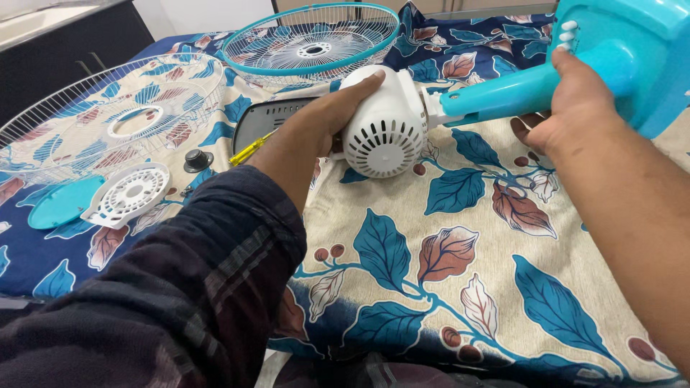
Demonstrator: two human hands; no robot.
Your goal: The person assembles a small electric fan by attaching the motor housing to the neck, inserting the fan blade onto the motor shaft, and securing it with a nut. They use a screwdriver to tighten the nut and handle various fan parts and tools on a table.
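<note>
A table fan lies on its side on a leaf-patterned cloth (445, 287). My left hand (330, 108) grips its white vented motor housing (384, 133) from the left. My right hand (568, 100) holds the turquoise neck (496, 97), just below the turquoise base (632, 50) with its white buttons. The housing's rear vents face me, and its front is hidden behind my left hand.
A white wire fan guard (108, 115) lies at the left, and a turquoise-rimmed guard (309, 39) sits at the back. Near them are a round white vented cover (129, 194), a turquoise disc (61, 201), a black knob (196, 159), a yellow-handled screwdriver (248, 149) and a dark blade (269, 118).
</note>
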